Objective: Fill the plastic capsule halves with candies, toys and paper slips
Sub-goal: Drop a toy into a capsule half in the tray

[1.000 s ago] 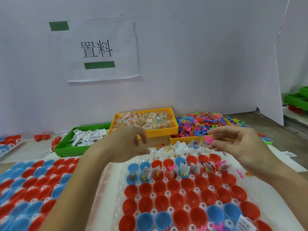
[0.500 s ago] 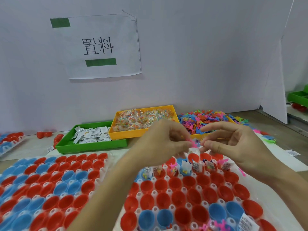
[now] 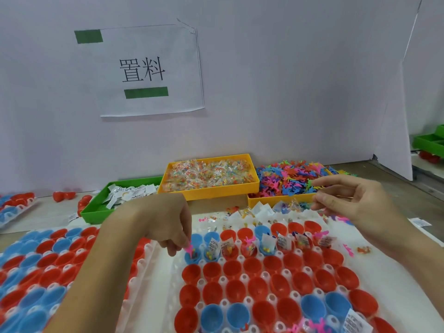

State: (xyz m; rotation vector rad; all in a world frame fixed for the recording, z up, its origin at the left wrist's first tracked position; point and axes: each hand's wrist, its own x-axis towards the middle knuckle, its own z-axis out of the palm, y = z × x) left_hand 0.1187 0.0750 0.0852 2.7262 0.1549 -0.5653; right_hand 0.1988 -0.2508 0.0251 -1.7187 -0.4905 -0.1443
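Against the white wall, my left hand (image 3: 165, 227) is pinching a small pink plastic toy (image 3: 189, 249) just below its fingertips, over a blue plastic capsule half (image 3: 192, 257); my right hand (image 3: 353, 203) is hovering, fingers loosely curled and holding a green toy (image 3: 310, 182).

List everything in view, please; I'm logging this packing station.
Capsule trays: two, white, red and blue halves; centre and left.
Third tray: partly seen, far left.
Pink toy: one, at a blue half in the filled row.
Green bin: one, paper slips, back left.
Yellow bin: one, candies, back centre.
Toy bin: one, yellow, mixed colours, back right.
Sign: one, white, green tape, wall.
Loose halves: several, red, back left.
Left hand: pinching the pink toy.
Right hand: raised, fingertips together, contents unclear.
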